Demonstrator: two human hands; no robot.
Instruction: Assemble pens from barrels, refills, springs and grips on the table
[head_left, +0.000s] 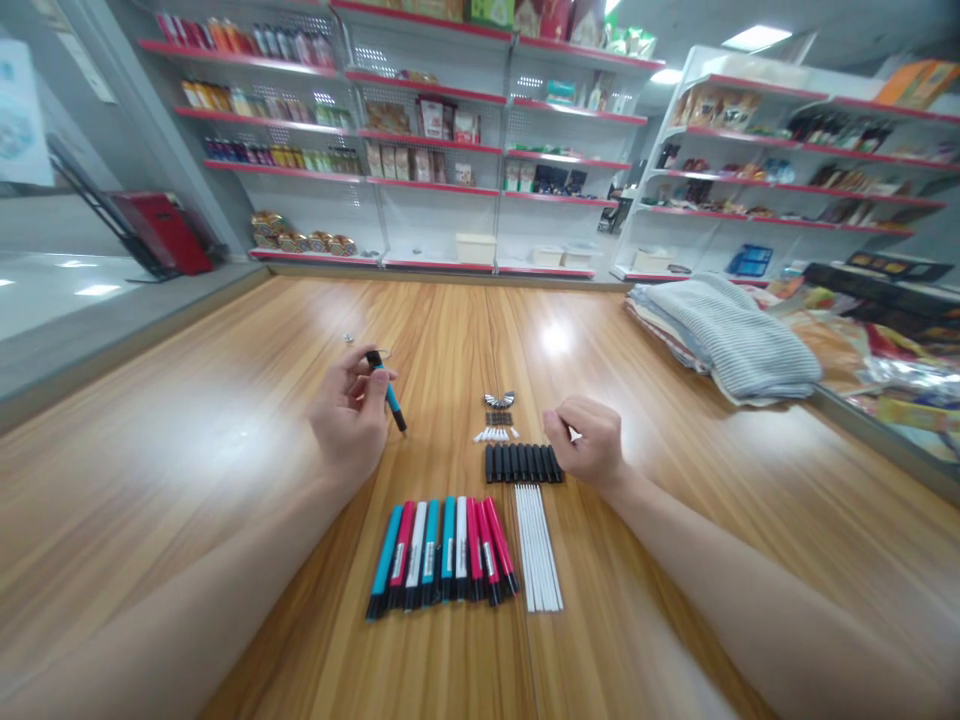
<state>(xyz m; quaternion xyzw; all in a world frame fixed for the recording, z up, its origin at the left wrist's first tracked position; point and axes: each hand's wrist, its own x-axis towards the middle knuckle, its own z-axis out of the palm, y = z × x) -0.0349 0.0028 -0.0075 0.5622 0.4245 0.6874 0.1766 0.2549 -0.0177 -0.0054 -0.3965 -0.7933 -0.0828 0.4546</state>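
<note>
Two bare hands: both are reaching over the wooden table (pixel 450 330), one on each side of the black grips (pixel 521 463).
Left fingers: the left hand (pixel 349 415) is pinching a blue-and-black pen (pixel 393 402) between thumb and fingers; its tip is pointing down, close to the wood.
Right fingers: the right hand (pixel 589 437) is showing curled, narrow fingers at the right end of the grips; whether something is inside, I cannot tell.
Coloured row: blue, pink and white pen barrels (pixel 431 545) are lying nearest, with white refills (pixel 538 550) just beside them.
Tiny rows: silver pieces (pixel 499 400), dark pieces (pixel 499 419) and white pieces (pixel 495 435) are lying beyond the grips.
Pen step: in my judgement, one single pen is being handled.
Next move: it is probably calling for a steady left pinch, and for opened right fingers if a loose piece is needed.
</note>
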